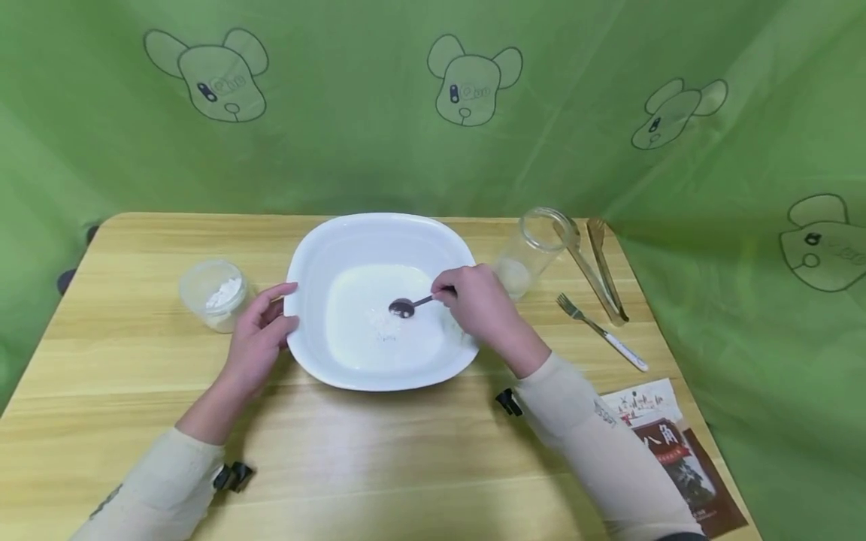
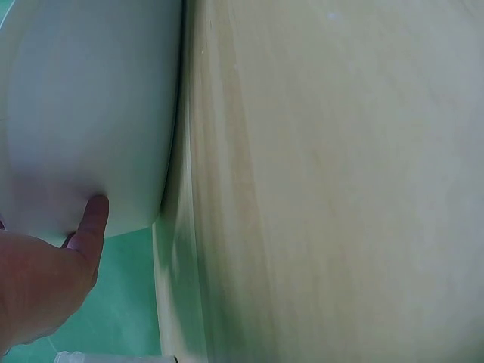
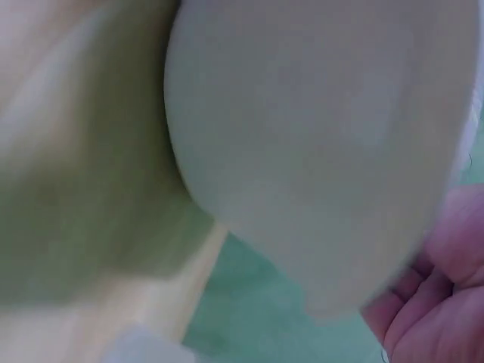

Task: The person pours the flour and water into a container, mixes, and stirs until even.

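Observation:
A white plastic basin (image 1: 379, 379) stands on the wooden table with a little white powder on its bottom. My left hand (image 1: 260, 330) grips the basin's left edge; in the left wrist view one finger (image 2: 94, 219) lies against the outer wall. Over the basin's right rim reaches my right hand (image 1: 480, 304), pinching the handle of a small metal spoon (image 1: 402, 308). The spoon's bowl, with some white powder in it, is above the basin's floor. In the right wrist view the basin's side (image 3: 310, 151) hides the spoon, and only curled fingers (image 3: 412, 302) show.
Left of the basin is a clear tub (image 1: 216, 293) of white powder. To the right stand a glass jar (image 1: 531, 259) with pale contents, metal tongs (image 1: 595, 278), a fork (image 1: 602, 330) and a brown-and-white packet (image 1: 676, 458). A green curtain (image 1: 365, 135) hangs behind.

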`<state>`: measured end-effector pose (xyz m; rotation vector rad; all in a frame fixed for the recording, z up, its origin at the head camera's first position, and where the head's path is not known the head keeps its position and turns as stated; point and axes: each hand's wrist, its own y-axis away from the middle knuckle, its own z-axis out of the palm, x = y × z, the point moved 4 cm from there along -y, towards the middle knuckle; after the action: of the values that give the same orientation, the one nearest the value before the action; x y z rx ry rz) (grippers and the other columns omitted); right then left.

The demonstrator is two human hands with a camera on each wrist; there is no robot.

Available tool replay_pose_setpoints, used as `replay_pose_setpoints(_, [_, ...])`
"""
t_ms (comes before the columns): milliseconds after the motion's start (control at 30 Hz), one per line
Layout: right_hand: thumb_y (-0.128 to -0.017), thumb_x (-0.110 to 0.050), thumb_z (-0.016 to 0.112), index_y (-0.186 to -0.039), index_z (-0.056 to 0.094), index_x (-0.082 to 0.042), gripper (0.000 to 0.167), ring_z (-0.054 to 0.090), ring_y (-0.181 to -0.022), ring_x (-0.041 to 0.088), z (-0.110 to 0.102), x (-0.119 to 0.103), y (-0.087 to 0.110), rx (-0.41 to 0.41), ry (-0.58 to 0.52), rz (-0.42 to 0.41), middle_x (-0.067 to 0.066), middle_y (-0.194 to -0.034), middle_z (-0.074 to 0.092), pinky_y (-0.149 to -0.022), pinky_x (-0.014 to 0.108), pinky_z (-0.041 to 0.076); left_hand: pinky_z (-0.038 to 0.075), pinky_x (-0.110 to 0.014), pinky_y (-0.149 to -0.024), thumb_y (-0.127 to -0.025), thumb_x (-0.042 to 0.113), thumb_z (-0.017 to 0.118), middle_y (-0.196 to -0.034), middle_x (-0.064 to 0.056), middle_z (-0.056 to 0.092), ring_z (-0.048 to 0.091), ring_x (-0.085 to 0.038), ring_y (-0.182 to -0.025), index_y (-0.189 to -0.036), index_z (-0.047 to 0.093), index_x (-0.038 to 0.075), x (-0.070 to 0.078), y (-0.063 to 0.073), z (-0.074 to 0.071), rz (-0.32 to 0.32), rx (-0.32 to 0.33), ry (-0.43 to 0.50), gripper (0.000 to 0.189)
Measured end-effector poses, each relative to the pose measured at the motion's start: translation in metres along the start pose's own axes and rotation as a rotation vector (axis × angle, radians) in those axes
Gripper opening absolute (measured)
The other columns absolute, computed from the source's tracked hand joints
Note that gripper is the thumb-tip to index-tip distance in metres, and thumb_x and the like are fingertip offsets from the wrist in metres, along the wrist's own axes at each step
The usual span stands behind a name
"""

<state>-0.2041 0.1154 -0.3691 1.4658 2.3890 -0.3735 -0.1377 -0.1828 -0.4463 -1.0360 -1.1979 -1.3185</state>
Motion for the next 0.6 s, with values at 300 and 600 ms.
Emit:
replay_pose_setpoints(300, [-0.091, -0.010, 0.074, -0.083, 0.077, -0.013, 0.008, 0.059, -0.067, 0.013, 0.001, 0.001, 0.003, -0.121, -0.050, 0.020, -0.004, -0.075, 0.067, -0.063, 0.029, 0.052, 0.058, -0.026, -0.074, -0.096, -0.004, 0.049, -0.138, -0.026, 0.049, 0.062, -0.023, -0.103, -0.145, 0.045, 0.002, 0.000, 0.001, 0.000, 0.006, -0.005, -0.001, 0.050])
replay_pose_setpoints(600, [-0.092, -0.008, 0.072, -0.088, 0.078, -0.012, 0.009, 0.063, -0.074, 0.014, 0.012, -0.010, -0.005, -0.045, -0.032, -0.059, -0.004, -0.082, 0.071, -0.071, 0.031, 0.054, 0.058, -0.024, -0.070, -0.095, -0.005, 0.049, -0.137, -0.028, 0.049, 0.063, -0.021, -0.099, -0.145, 0.045, 0.001, -0.001, 0.000, 0.000, 0.020, -0.008, 0.000, 0.051])
